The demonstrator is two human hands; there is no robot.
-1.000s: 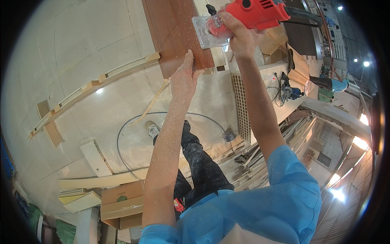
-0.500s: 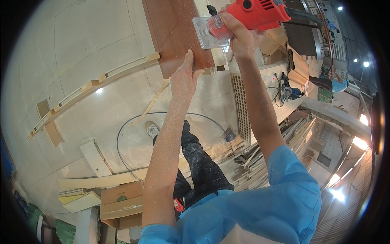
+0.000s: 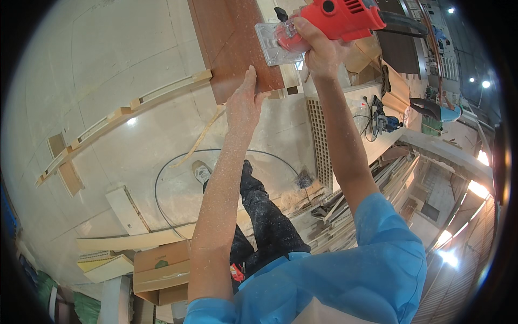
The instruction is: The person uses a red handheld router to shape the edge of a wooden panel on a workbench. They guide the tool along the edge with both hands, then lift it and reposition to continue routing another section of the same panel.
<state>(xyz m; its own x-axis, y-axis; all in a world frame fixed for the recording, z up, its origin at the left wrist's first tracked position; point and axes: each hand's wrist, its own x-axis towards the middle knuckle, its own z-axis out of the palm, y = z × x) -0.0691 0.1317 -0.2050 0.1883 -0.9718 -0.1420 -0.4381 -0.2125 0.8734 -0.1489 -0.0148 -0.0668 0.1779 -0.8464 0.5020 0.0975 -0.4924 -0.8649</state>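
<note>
One reddish-brown board (image 3: 229, 38) is extending forward from the left hand (image 3: 244, 102), its near end lying at that hand's fingers; its face is showing a smooth finish with a faint diagonal line. One pale slatted strip (image 3: 162, 90) is running outward on the left hand's left side, its far end meeting the board's left edge. One lattice panel (image 3: 320, 141) is standing between the two forearms, nearer the body than the right hand (image 3: 326, 51). One cardboard box (image 3: 164, 259) is sitting well behind the left hand, beside the left forearm. One red power tool (image 3: 324, 24) is occupying the right hand, directly forward and right of the left hand; its rounded housing is bearing dark vent slots, and a black lead (image 3: 404, 24) is trailing rightward. Two hands are working: the right is wrapping its fingers firmly around the housing; the left is holding its fingers straight with the thumb apart, and whether it is pressing the board cannot be told. One clear base plate (image 3: 270, 46) is overlapping the board's right edge. One black knob (image 3: 281, 13) is projecting above the plate.
</note>
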